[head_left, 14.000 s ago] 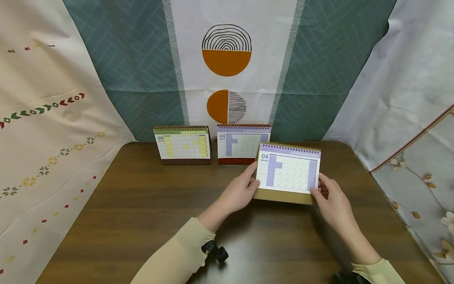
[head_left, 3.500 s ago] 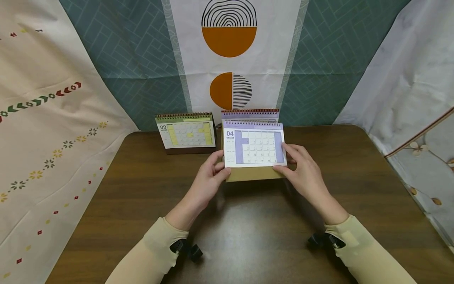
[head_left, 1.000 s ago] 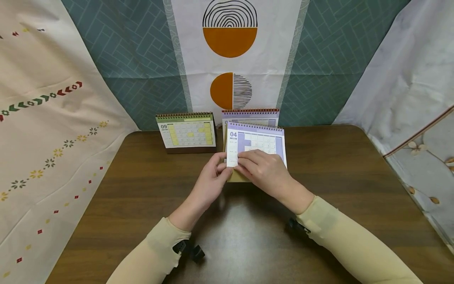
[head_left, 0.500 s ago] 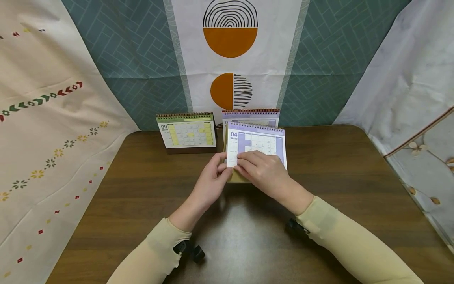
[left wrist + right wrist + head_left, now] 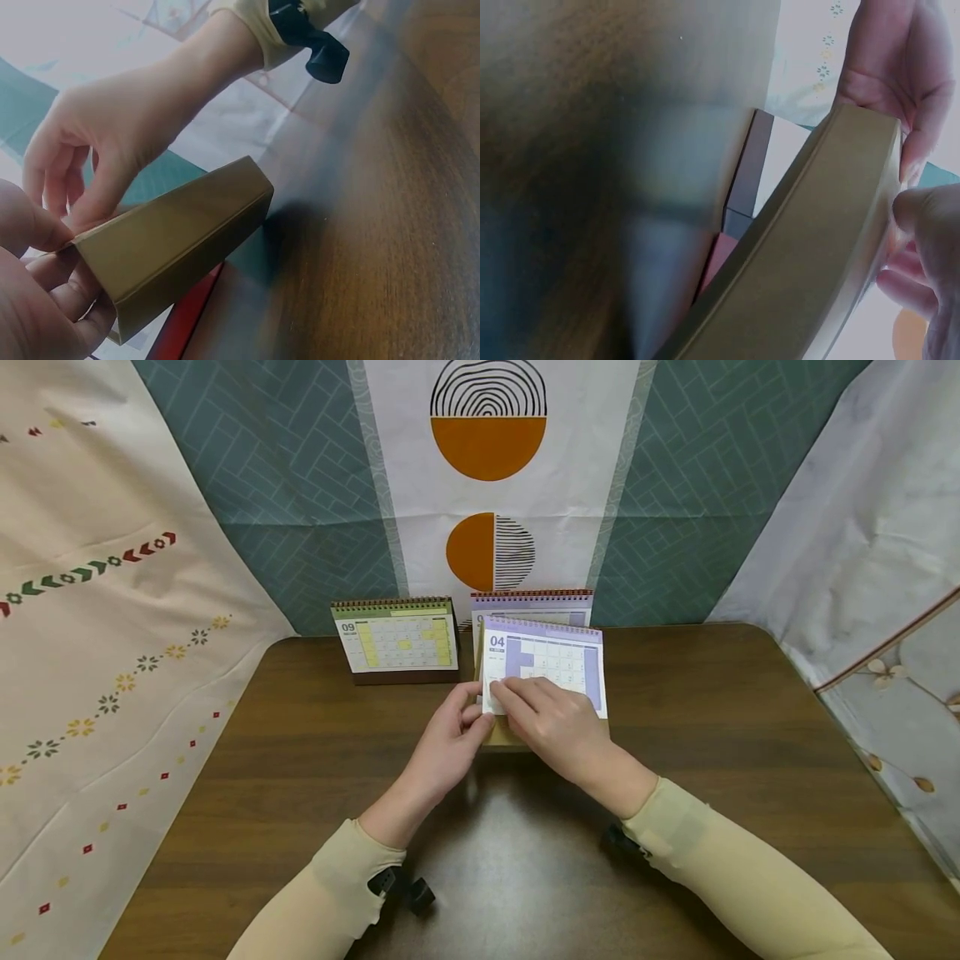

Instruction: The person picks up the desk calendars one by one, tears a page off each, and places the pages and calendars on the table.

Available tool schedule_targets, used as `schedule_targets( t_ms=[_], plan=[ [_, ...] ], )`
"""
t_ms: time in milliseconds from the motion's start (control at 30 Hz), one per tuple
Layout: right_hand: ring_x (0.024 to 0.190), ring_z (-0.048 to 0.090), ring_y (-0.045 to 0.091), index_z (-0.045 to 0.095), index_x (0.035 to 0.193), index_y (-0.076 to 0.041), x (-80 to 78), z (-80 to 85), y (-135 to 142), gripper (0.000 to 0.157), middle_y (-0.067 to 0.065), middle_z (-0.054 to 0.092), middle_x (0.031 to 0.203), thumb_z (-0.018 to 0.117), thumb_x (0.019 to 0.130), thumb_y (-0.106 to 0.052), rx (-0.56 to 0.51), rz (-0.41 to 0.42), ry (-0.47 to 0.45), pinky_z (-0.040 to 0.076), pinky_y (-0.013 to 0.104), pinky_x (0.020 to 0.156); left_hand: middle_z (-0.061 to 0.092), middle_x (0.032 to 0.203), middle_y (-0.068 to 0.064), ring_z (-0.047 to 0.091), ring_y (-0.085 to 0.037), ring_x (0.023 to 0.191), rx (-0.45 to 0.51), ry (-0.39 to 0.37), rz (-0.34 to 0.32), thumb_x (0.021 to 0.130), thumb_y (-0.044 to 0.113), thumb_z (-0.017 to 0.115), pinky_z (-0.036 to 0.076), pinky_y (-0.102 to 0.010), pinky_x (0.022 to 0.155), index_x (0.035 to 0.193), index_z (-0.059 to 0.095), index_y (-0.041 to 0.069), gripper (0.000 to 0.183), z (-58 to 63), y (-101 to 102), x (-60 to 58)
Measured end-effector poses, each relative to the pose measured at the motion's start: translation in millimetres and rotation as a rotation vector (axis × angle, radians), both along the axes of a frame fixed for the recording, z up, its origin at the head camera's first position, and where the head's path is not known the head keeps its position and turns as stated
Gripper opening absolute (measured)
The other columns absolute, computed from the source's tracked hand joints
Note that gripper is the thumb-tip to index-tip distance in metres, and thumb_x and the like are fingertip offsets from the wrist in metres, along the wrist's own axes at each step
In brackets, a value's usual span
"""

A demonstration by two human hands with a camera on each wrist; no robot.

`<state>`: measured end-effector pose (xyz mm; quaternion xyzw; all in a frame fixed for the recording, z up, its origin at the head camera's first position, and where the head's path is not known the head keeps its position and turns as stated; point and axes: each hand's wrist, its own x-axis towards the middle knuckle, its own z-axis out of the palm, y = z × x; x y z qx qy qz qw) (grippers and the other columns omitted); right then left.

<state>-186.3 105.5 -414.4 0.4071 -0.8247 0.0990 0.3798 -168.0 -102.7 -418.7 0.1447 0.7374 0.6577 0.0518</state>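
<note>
A spiral desk calendar (image 5: 555, 652) with a gold base and a purple "04" page is held above the table, in front of another calendar. My left hand (image 5: 446, 739) grips its lower left edge, thumb in front and fingers behind. The right hand (image 5: 562, 727) reaches across the page's lower part, its thumb and index finger pinching at the lower left corner of the page. In the left wrist view the gold base (image 5: 176, 232) lies beside both sets of fingertips. The right wrist view shows the gold base (image 5: 810, 247) from below, both thumbs close together.
A second purple calendar (image 5: 528, 605) with a red spiral stands behind, mostly covered. To its left is a green and yellow "09" calendar (image 5: 401, 639) on a dark brown base. A patterned cloth (image 5: 495, 485) hangs behind the wooden table (image 5: 300, 760).
The gold-based calendar came from the right to the front of the red-spiral one. The right hand left its right edge for the lower left corner; just now its index finger slid further left.
</note>
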Motion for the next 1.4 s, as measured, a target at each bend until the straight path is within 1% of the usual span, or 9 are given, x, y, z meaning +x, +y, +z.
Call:
schedule_targets(
  t_ms=[133, 267, 400, 500, 667, 967, 1200, 1267, 1400],
  plan=[
    [0.105, 0.077, 0.028, 0.075, 0.131, -0.005, -3.9, -0.4, 7.7, 0.041, 0.010, 0.079, 0.119, 0.091, 0.093, -0.008, -0.070, 0.000, -0.015, 0.065, 0.043, 0.080, 0.074, 0.101, -0.009, 0.041, -0.016, 0.068, 0.012, 0.002, 0.002, 0.110, -0.001, 0.058, 0.032, -0.027, 0.061, 0.147, 0.055, 0.005, 0.037, -1.3, 0.6, -1.5],
    [0.094, 0.081, 0.028, 0.080, 0.117, -0.006, -8.0, 3.3, 16.9, 0.030, 0.009, 0.083, 0.106, 0.093, 0.091, -0.011, -0.175, -0.008, -0.054, 0.065, 0.046, 0.073, 0.077, 0.108, -0.012, 0.044, -0.016, 0.071, 0.017, 0.012, 0.007, 0.109, -0.002, 0.058, 0.033, -0.028, 0.064, 0.147, 0.056, 0.003, 0.038, -2.3, 0.3, -2.1],
    [0.084, 0.082, 0.030, 0.084, 0.109, -0.003, -11.5, 10.6, 23.9, 0.019, 0.011, 0.084, 0.099, 0.091, 0.092, -0.008, -0.274, -0.041, -0.124, 0.064, 0.048, 0.067, 0.076, 0.106, -0.012, 0.043, -0.016, 0.071, 0.008, 0.018, 0.007, 0.110, -0.001, 0.058, 0.033, -0.028, 0.063, 0.147, 0.056, 0.003, 0.037, -2.6, -0.8, -2.0],
    [0.076, 0.080, 0.027, 0.086, 0.107, -0.002, -13.1, 17.2, 28.7, 0.014, 0.011, 0.084, 0.098, 0.089, 0.094, -0.007, -0.373, -0.051, -0.194, 0.061, 0.046, 0.062, 0.074, 0.101, -0.008, 0.039, -0.016, 0.068, -0.004, 0.022, 0.007, 0.110, 0.000, 0.058, 0.031, -0.028, 0.062, 0.147, 0.056, 0.005, 0.037, -2.9, -1.1, -2.0],
    [0.068, 0.073, 0.017, 0.088, 0.103, -0.005, -14.5, 28.8, 35.5, 0.010, 0.007, 0.084, 0.093, 0.089, 0.094, -0.007, -0.523, -0.089, -0.272, 0.055, 0.033, 0.061, 0.070, 0.094, -0.005, 0.033, -0.014, 0.066, -0.009, 0.029, 0.002, 0.110, -0.001, 0.057, 0.028, -0.029, 0.062, 0.146, 0.056, 0.006, 0.036, -2.3, -1.5, -1.8],
    [0.071, 0.074, 0.015, 0.089, 0.103, -0.005, -16.5, 39.2, 42.6, 0.010, 0.006, 0.084, 0.092, 0.090, 0.094, -0.009, -0.549, -0.104, -0.279, 0.047, 0.019, 0.064, 0.072, 0.099, -0.008, 0.030, -0.015, 0.064, -0.016, 0.015, -0.004, 0.112, 0.000, 0.056, 0.028, -0.029, 0.060, 0.147, 0.055, 0.006, 0.036, -0.5, -1.4, 0.0],
    [0.068, 0.067, 0.015, 0.087, 0.102, -0.005, -16.7, 48.2, 44.8, 0.007, 0.007, 0.081, 0.088, 0.088, 0.096, -0.008, -0.646, -0.131, -0.371, 0.044, 0.014, 0.065, 0.075, 0.106, -0.011, 0.034, -0.016, 0.067, -0.019, 0.003, -0.032, 0.111, -0.002, 0.056, 0.029, -0.028, 0.061, 0.148, 0.053, 0.004, 0.037, 0.7, -4.8, -2.4],
    [0.069, 0.065, 0.015, 0.086, 0.101, -0.005, -15.9, 51.6, 45.7, 0.006, 0.006, 0.080, 0.085, 0.086, 0.098, -0.009, -0.675, -0.145, -0.388, 0.044, 0.014, 0.064, 0.077, 0.109, -0.013, 0.039, -0.016, 0.070, -0.026, 0.001, -0.040, 0.111, -0.003, 0.056, 0.031, -0.028, 0.062, 0.147, 0.053, 0.003, 0.036, 1.6, -6.0, -3.3],
    [0.068, 0.062, 0.014, 0.085, 0.098, -0.006, -15.7, 55.4, 45.6, 0.007, 0.004, 0.077, 0.080, 0.084, 0.100, -0.012, -0.699, -0.151, -0.404, 0.043, 0.017, 0.063, 0.079, 0.121, -0.013, 0.060, -0.016, 0.089, -0.071, 0.000, -0.041, 0.109, -0.002, 0.062, 0.045, -0.027, 0.076, 0.144, 0.055, 0.002, 0.036, 3.6, -7.3, -3.9]
  ],
)
